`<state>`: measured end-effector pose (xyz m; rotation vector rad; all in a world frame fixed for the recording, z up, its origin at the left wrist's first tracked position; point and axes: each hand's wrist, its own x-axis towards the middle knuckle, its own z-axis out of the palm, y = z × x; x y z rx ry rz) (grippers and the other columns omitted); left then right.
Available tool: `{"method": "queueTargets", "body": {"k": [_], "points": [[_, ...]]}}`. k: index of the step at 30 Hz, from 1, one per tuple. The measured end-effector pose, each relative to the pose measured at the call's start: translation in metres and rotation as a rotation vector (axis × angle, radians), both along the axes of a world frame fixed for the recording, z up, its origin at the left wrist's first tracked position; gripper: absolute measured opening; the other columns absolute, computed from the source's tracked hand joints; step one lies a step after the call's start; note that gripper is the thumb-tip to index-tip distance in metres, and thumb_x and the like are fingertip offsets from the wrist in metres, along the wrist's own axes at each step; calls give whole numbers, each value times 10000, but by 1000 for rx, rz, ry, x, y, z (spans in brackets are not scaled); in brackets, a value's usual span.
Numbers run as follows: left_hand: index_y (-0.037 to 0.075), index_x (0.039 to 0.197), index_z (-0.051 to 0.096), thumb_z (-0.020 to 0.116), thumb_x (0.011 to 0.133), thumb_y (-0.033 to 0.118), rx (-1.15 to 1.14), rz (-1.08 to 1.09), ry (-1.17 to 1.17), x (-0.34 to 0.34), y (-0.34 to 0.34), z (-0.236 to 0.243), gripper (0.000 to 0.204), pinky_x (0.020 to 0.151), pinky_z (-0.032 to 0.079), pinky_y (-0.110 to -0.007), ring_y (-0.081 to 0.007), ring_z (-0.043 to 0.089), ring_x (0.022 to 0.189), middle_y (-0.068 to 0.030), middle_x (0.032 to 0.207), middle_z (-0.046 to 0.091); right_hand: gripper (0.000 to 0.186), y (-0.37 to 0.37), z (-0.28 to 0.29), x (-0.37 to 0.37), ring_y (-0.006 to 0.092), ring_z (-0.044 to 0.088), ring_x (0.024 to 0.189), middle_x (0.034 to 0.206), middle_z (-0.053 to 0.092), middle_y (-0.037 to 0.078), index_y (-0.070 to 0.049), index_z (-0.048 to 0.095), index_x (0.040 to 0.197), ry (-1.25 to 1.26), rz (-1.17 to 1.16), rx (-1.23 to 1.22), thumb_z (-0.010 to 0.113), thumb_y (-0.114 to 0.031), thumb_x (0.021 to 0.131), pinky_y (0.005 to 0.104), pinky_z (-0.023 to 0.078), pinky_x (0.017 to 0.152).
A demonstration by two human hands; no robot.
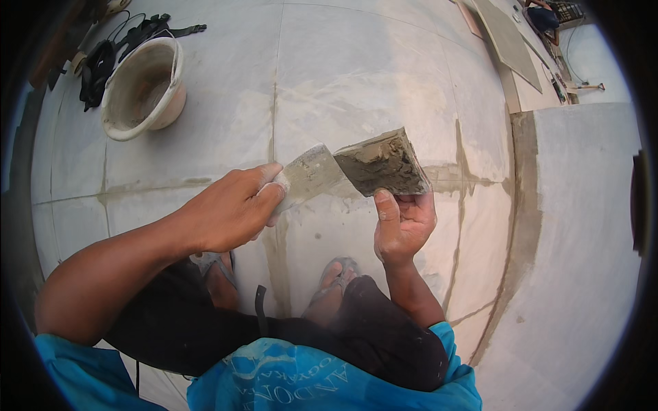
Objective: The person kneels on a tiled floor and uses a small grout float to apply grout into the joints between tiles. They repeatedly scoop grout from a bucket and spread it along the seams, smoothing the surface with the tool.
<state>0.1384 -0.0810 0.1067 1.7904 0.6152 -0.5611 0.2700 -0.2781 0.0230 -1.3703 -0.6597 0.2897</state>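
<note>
My left hand (233, 209) is closed around a putty knife (312, 175), a flat, pale, dust-coated blade angled up to the right. Its handle is hidden in my fist. My right hand (409, 226) pinches a small square flat piece (365, 144) from below, thumb at its near edge. Grey-brown wet mortar (385, 163) is spread thickly over the upper face. The knife's end is right beside the square's left corner; whether they touch I cannot tell. Both are held above pale floor tiles (343, 89) with grey-brown filled joints (274, 260).
A dirty white bucket (179, 103) stands at the far left, black straps (147, 31) behind it. Leaning panels (507, 44) are at the far right, near another person (543, 19). A mortar-smeared edge (524, 192) borders the tiles at right. My sandalled feet (336, 274) are just below my hands.
</note>
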Motion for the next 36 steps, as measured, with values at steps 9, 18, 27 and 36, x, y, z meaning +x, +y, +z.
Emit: {"method": "queueTargets", "body": {"k": [9, 18, 27, 36], "points": [[-35, 992, 547, 336, 942, 235, 63, -16, -45, -1, 3, 9, 347, 677, 447, -369, -209, 550, 650, -110, 692, 557, 448, 10, -3, 22, 259, 694, 961, 1059, 693, 155, -7, 645, 1132, -850, 93, -325, 594, 126, 707, 309, 564, 782], [6, 1178, 512, 308, 960, 220, -161, 31, -411, 63, -17, -32, 368, 549, 397, -251, -90, 445, 561, -23, 723, 510, 406, -31, 31, 61, 174, 565, 1096, 1187, 592, 151, 83, 417, 1312, 272, -141, 88, 505, -19, 929, 336, 470, 953], [13, 1084, 547, 334, 951, 214, -438, 73, -529, 109, -94, -77, 321, 516, 368, -254, -82, 424, 557, -19, 701, 514, 441, -69, 32, 51, 215, 573, 1075, 1188, 560, 153, 58, 388, 1321, 237, -312, 176, 508, -20, 904, 403, 478, 942], [-7, 1102, 542, 340, 934, 207, -380, 10, -502, 113, -94, -86, 339, 526, 376, -268, -92, 433, 562, -16, 681, 512, 356, -73, 24, 49, 176, 631, 990, 1093, 648, 159, 103, 491, 1255, -85, -333, -48, 539, 0, 918, 279, 494, 889]]}}
